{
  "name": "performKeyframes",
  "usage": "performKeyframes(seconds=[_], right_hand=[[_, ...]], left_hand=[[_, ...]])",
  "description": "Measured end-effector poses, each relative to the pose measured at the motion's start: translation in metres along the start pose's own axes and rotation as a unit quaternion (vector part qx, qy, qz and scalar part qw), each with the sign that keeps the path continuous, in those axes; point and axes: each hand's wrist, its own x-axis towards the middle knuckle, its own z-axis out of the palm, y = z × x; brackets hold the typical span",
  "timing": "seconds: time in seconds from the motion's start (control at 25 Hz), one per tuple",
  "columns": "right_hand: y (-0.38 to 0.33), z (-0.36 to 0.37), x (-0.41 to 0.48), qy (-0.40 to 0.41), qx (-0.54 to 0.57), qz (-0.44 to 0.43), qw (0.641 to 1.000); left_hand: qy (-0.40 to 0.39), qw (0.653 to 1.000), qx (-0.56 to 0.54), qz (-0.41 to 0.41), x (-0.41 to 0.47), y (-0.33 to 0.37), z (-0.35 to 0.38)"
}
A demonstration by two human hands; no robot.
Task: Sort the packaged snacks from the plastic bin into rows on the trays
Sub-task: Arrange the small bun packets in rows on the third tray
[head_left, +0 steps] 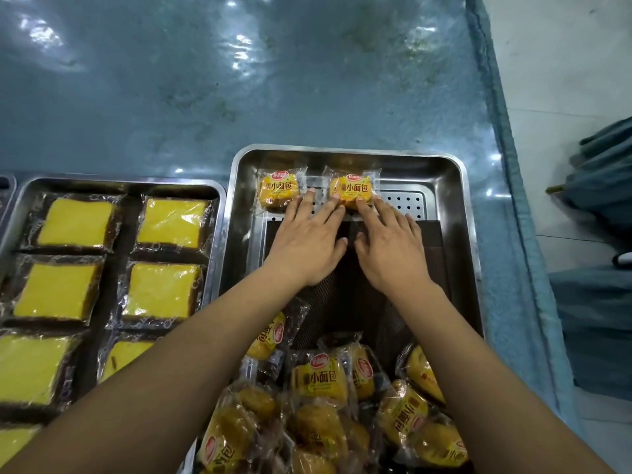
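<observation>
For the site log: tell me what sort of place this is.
Probably a food packing or catering workroom: steel trays on a plastic-covered table, wrapped cake slices in rows, and a heap of packaged buns.

The right hand (390, 248) fingertips (361, 204) are covering the near edge of the bun packet (352, 188) they are touching. Behind the wrists, forearms are hiding part of the packet pile (321, 398), and the view's bottom edge is cutting it off.
</observation>
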Motion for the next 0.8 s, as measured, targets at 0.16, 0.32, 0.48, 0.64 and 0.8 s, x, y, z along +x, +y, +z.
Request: performKeyframes(seconds=[0.16, 0.32, 0.48, 0.64, 0.8], right_hand=[[-0.009, -0.005, -0.017, 0.010, 0.019, -0.022, 1.000], [-0.029, -0.004, -0.046, -0.026, 0.054, -0.055, 0.997], [-0.053, -0.005, -0.082, -0.072, 0.082, -0.110, 0.988], [-0.074, -0.004, -0.114, -0.150, 0.063, -0.159, 0.974], [-0.078, 0.002, -0.119, -0.144, 0.062, -0.147, 0.977]], left_hand=[[0.022, 0.999, -0.026, -0.005, -0.030, -0.007, -0.006], [0.004, 0.996, -0.066, -0.068, -0.094, -0.017, -0.003], [-0.011, 0.994, -0.057, -0.091, -0.159, -0.027, 0.005], [-0.058, 0.998, -0.004, -0.012, -0.192, -0.033, 0.014], [-0.089, 0.996, -0.014, -0.003, -0.183, -0.043, 0.014]])
